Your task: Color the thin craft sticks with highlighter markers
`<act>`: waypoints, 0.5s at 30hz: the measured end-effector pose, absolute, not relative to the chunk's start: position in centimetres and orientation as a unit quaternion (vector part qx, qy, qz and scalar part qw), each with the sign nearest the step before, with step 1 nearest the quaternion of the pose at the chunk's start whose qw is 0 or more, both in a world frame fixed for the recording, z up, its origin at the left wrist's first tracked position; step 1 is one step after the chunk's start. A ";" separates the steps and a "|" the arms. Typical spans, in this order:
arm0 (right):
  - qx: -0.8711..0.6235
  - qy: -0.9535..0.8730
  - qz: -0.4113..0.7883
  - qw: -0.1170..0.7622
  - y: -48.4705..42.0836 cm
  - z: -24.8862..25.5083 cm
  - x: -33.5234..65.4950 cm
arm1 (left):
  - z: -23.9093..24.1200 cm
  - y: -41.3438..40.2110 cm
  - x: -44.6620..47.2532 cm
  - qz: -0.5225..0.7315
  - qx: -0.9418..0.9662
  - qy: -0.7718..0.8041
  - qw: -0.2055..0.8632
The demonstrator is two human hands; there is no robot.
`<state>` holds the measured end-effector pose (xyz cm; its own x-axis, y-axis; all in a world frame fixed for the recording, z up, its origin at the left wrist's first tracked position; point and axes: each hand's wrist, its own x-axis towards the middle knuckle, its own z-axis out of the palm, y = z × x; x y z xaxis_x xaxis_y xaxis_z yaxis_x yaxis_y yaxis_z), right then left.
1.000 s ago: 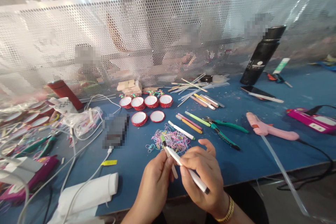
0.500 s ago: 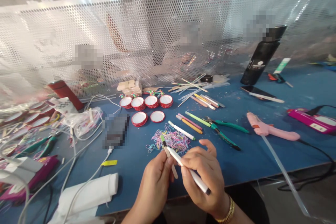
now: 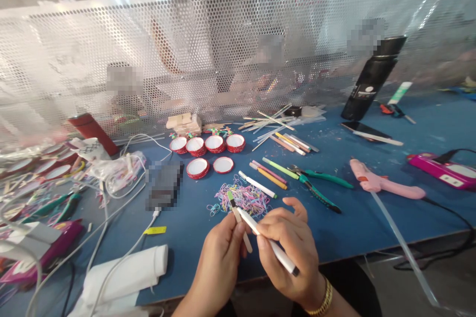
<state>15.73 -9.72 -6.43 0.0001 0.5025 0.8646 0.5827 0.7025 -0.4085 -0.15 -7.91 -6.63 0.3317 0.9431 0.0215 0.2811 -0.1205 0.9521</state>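
Observation:
Between the thumb and fingers of my left hand [image 3: 222, 247] is a wooden craft stick [image 3: 247, 242], tilted, its upper end coloured green and black. My right hand [image 3: 288, 247] grips a white marker pen [image 3: 283, 256] like a pencil. The pen's tip meets the stick, or lies very close to it, just below the black band. A dark plug shows at the pen's rear end. Just beyond my fingers lies a heap of small coloured rubber bands [image 3: 247, 198]. A white marker with a green end [image 3: 257, 184] rests behind that heap.
Green-handled pliers [image 3: 316, 188] and a pink glue gun [image 3: 383, 183] lie to the right. Red-rimmed round lids [image 3: 198, 167] are stacked at centre. A phone [image 3: 165, 185] on a white cable and a white roll [image 3: 126, 272] are at left. A perforated metal screen [image 3: 223, 34] stands behind.
Hardly anything differs. Both hands keep their grip, and the pen stays against or close to the stick's black part.

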 end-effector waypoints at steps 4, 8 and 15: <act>-0.386 -0.703 -0.037 0.597 -9.7 -6.5 15.8 | -6.6 -7.9 -0.1 0.350 0.668 0.459 0.470; -0.374 -0.710 -0.033 0.596 -9.6 -6.5 15.6 | -6.6 -7.9 -0.1 0.352 0.660 0.461 0.477; -0.387 -0.706 -0.033 0.592 -9.7 -6.5 15.8 | -6.4 -7.9 -0.1 0.354 0.662 0.461 0.474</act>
<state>15.75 -9.74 -6.49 0.0010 0.5079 0.8614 0.5863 0.6975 -0.4119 -0.08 -7.85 -6.45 0.3253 0.9451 0.0311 0.2742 -0.1257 0.9534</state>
